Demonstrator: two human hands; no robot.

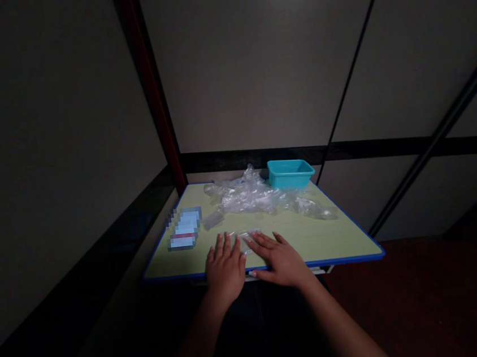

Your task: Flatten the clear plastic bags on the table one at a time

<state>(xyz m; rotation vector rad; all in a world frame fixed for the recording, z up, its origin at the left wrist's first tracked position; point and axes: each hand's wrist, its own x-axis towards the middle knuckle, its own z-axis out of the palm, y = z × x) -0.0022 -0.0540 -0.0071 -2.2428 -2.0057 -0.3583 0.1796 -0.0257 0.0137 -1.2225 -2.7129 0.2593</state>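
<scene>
Close to the table's front edge, a small clear plastic bag (245, 242) lies flat under my fingers. My left hand (225, 266) rests palm down on its left side, fingers spread. From the right, my right hand (279, 258) lies flat across the bag's other side with the thumb stretched toward the left hand. Both hands are open, and they cover part of the bag. Beyond them spreads a crumpled heap of clear plastic bags (249, 197), and a small folded clear piece (213, 220) sits at its near left.
The pale green table (322, 243) has a blue rim. A turquoise plastic basket (290, 174) stands at the back right, touching or near the heap. On the left lies a blurred-out phone-like object (186, 228). Panelled walls close in behind and to the left.
</scene>
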